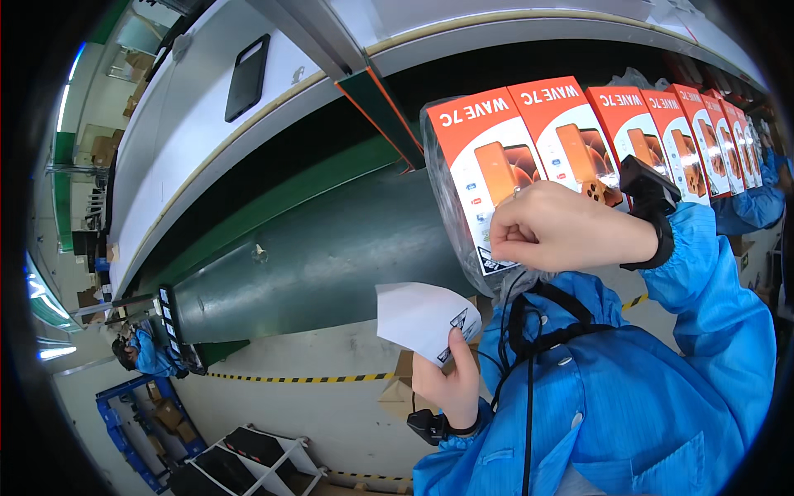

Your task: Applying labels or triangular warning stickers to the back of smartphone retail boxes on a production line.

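Sheet [413,318] pinched in left hand [451,384] | right hand [571,223] curled over box [475,165], can't tell if holding anything | label [490,263] beside that hand: probably best pressed gently, edges flat

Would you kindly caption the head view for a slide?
Left hand holding a white sheet, right hand over a printed box.
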Action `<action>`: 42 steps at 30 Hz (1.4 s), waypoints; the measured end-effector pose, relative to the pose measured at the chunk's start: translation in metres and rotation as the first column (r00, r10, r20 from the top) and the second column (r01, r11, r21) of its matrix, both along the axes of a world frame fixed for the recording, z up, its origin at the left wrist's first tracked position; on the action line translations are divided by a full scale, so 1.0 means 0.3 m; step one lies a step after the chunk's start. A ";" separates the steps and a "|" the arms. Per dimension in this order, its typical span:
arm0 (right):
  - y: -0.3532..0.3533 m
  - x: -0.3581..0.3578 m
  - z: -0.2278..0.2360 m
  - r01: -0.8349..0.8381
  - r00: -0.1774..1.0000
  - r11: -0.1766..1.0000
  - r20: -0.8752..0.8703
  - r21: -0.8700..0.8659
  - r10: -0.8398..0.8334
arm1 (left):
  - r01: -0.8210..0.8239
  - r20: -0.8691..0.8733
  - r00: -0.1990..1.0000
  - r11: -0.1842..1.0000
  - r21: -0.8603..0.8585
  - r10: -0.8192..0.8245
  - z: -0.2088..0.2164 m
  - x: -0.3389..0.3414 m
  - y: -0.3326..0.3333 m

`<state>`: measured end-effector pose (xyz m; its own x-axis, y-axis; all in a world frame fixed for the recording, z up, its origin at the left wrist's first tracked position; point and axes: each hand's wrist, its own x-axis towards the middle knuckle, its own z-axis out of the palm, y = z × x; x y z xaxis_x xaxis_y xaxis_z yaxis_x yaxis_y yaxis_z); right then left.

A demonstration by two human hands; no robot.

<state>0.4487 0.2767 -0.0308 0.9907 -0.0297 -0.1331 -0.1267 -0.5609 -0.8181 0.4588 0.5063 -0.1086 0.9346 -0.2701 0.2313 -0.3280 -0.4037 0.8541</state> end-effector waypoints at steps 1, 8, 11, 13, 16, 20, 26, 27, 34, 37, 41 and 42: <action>-0.003 0.001 -0.009 0.005 1.000 1.000 -0.018 -0.006 -0.005 | -0.001 -0.005 1.000 1.000 0.000 0.001 -0.002 0.002 -0.002; 0.002 0.003 0.004 0.016 0.999 1.000 -0.027 -0.015 -0.017 | 0.011 0.009 1.000 1.000 -0.021 -0.010 -0.009 0.012 -0.010; -0.004 0.000 -0.007 0.019 1.000 1.000 -0.020 -0.018 -0.019 | 0.005 0.007 1.000 1.000 -0.019 -0.005 -0.013 0.016 -0.019; 0.000 -0.004 -0.003 0.023 0.999 0.998 -0.036 -0.049 -0.025 | 0.023 0.028 0.999 1.000 -0.004 -0.023 -0.010 0.016 -0.021; 0.004 -0.019 -0.037 0.019 0.999 0.994 0.041 -0.107 -0.015 | 0.039 0.042 0.998 0.999 0.015 -0.039 -0.006 0.013 -0.022; -0.012 -0.029 -0.036 0.099 0.989 0.958 0.130 -0.269 -0.065 | 0.025 0.019 1.000 0.999 -0.029 -0.025 -0.013 0.008 -0.011; -0.009 -0.146 -0.010 0.200 0.910 0.976 0.353 0.091 -0.219 | -0.101 -0.303 0.895 0.513 -0.852 -0.327 -0.018 0.066 -0.001; -0.017 -0.186 -0.004 0.280 0.879 0.953 0.370 0.113 -0.302 | -0.081 -0.214 0.703 0.222 -0.972 -0.678 -0.019 0.096 0.006; -0.029 -0.389 -0.028 0.605 0.778 0.781 0.327 -0.155 -0.537 | 0.110 -0.311 0.689 0.518 -0.849 -0.655 0.047 0.124 -0.264; -0.082 -0.393 -0.067 0.629 0.717 0.771 0.313 0.094 -0.623 | -0.023 -0.572 0.576 0.687 -0.726 -0.584 -0.003 0.136 -0.283; -0.098 -0.339 -0.063 0.535 0.765 0.714 0.101 0.452 -0.636 | -0.019 -0.542 0.618 0.678 -0.735 -0.570 -0.056 0.167 -0.285; -0.079 -0.342 -0.053 0.501 0.763 0.739 0.172 0.451 -0.623 | -0.038 -0.551 0.653 0.704 -0.709 -0.520 -0.019 0.145 -0.278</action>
<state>0.3461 0.2528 -0.0468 0.7957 -0.6043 0.0408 -0.0436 -0.1243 -0.9913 0.5025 0.4230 -0.1144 0.7955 -0.5639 -0.2217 0.4473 0.2997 0.8427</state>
